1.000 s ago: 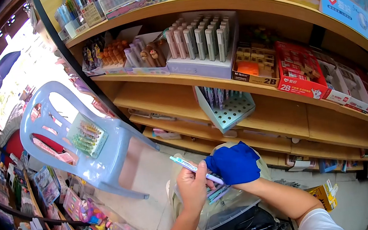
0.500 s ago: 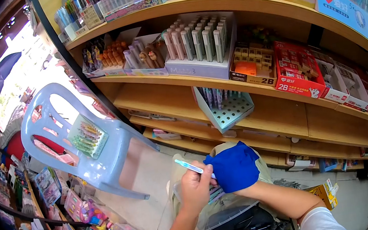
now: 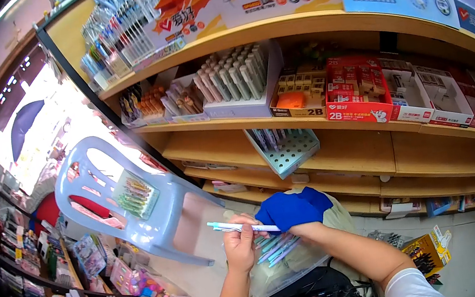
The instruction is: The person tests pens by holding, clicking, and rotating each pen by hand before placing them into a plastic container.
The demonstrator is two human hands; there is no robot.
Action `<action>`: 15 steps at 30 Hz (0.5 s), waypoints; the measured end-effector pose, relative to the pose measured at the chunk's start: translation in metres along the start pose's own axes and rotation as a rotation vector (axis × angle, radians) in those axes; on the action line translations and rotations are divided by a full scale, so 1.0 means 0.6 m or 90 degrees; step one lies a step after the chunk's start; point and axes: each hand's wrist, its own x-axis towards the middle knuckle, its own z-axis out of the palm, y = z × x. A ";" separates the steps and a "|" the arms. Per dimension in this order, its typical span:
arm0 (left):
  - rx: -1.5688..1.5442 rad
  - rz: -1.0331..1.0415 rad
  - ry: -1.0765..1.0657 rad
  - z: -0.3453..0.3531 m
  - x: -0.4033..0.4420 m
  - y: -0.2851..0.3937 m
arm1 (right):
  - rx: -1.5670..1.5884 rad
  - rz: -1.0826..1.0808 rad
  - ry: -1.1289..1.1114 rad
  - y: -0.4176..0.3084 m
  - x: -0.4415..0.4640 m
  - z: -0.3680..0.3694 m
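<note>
My left hand [image 3: 241,246] is closed round a slim white pen [image 3: 268,227] with a light turquoise end pointing left. The pen lies nearly level, and its right end meets a blue cloth [image 3: 296,208]. My right hand [image 3: 305,230] grips that cloth, which covers most of its fingers. Several pastel pens [image 3: 282,249] lie below the hands in a clear plastic container [image 3: 303,268] on my lap.
Ahead, wooden shelves [image 3: 347,152] carry boxes of pens and erasers. A polka-dot pen box [image 3: 290,156] sits on a lower shelf. A blue plastic chair [image 3: 162,220] bearing a pen container [image 3: 136,195] stands left. A yellow box [image 3: 431,255] is on the floor at right.
The pen has swung from a slant to nearly level. My hands and the cloth have shifted slightly left in view, and more pens in the container show. The head view has turned somewhat.
</note>
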 end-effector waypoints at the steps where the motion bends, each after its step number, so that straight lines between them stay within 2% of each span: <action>1: -0.002 0.004 0.013 0.005 -0.001 0.004 | -0.005 0.017 -0.018 -0.013 -0.006 -0.007; 4: 0.006 0.015 0.046 0.015 -0.001 0.017 | 0.013 -0.054 -0.049 0.030 0.001 -0.008; 6: 0.021 0.024 0.073 0.022 -0.001 0.025 | 0.081 -0.123 -0.005 0.038 -0.002 -0.001; 8: 0.042 -0.003 0.113 0.023 -0.002 0.030 | 0.190 -0.094 0.001 0.028 -0.011 -0.001; 11: 0.055 -0.037 0.173 0.008 -0.003 0.025 | 0.185 -0.076 -0.039 0.031 0.002 0.011; 14: 0.027 -0.059 0.214 -0.015 0.000 0.020 | 0.005 -0.101 -0.062 0.028 0.015 0.027; 15: 0.012 -0.066 0.223 -0.023 0.004 0.019 | -0.049 -0.150 -0.051 0.018 0.017 0.028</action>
